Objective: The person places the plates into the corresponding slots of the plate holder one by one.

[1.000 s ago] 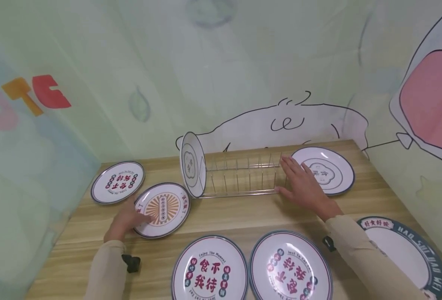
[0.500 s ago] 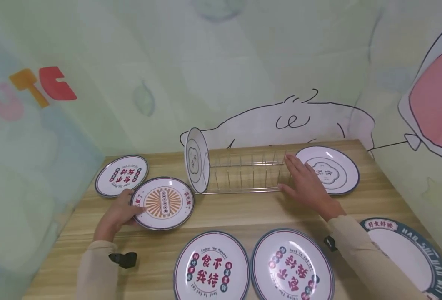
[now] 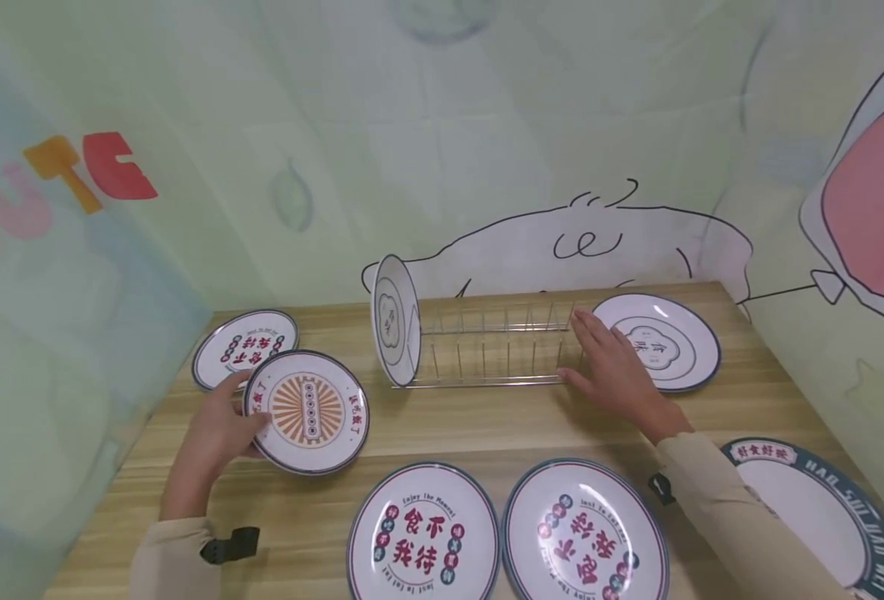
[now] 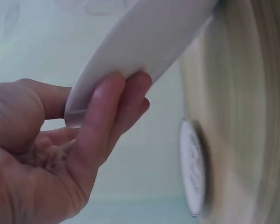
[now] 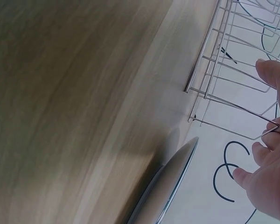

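Observation:
My left hand [image 3: 212, 429] pinches a white dinner plate [image 3: 309, 412] with an orange sunburst and dark rim at its left edge. The thumb lies on its face and the fingers spread under it, as the left wrist view shows of the plate's pale underside [image 4: 140, 42]. This plate is raised and tilted over the table. At the right end of a wire dish rack [image 3: 479, 382], my right hand [image 3: 614, 375] grips the end wires [image 5: 233, 108] between thumb and fingers. One plate [image 3: 395, 321] stands upright in the rack's leftmost slot.
A plate with red lettering [image 3: 242, 342] lies at the back left, partly behind the held one. Two more plates [image 3: 424, 533] lie at the front. To the right of the rack is a white plate [image 3: 659, 337]; a green-rimmed platter [image 3: 801, 508] lies nearer, partly under the right sleeve.
My left hand has lifted the sunburst plate off the table, drawn it leftward and tilted it. My right hand has stayed at the rack's end.

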`<state>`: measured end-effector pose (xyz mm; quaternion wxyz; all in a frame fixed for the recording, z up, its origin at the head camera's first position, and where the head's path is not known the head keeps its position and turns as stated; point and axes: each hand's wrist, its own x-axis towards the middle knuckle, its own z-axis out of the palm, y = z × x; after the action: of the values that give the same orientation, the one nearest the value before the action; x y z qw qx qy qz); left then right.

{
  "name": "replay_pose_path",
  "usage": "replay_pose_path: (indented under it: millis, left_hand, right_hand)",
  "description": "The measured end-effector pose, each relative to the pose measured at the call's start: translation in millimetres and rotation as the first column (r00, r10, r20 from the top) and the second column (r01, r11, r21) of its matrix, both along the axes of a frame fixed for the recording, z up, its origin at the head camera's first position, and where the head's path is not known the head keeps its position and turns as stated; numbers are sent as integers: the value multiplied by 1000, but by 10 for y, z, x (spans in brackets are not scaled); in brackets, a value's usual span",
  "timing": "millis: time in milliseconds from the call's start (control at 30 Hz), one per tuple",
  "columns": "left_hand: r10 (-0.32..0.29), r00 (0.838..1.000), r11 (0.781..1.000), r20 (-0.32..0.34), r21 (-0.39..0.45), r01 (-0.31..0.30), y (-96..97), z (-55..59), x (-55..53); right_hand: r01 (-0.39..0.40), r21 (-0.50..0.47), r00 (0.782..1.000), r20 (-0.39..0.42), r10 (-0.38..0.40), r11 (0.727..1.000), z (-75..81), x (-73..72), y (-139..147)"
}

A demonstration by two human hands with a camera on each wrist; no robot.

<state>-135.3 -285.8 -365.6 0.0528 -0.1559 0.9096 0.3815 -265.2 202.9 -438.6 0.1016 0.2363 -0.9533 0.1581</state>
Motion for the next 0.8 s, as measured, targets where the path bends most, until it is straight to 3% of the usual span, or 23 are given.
replay_pose_path:
  millis: [133,200,433,667,800]
  left_hand:
    - [-22,999,983,-42,-182,14,114,143,122]
    - [-30,997,972,-72,-233,12,172,196,187]
    - [-35,985,963,-166,-270,-12,326,319,411]
    - [-22,975,946,-221,-320,-51,528,478,615]
    - [-47,967,934,-251,-353,-47,687,561,703]
  right_hand:
    - [3,0,1000,-1,-3,1000,-7,-1,-7]
    - [6,0,1000,0,-6,1000,-8,1,-9]
    - [8,11,1000,4,-8,1000,-4,11,-17]
    - [4,2,1000,-8,-4,1000,-4,12,-16]
    - [4,-3,1000,-5,-4,1000,-8,16,-16]
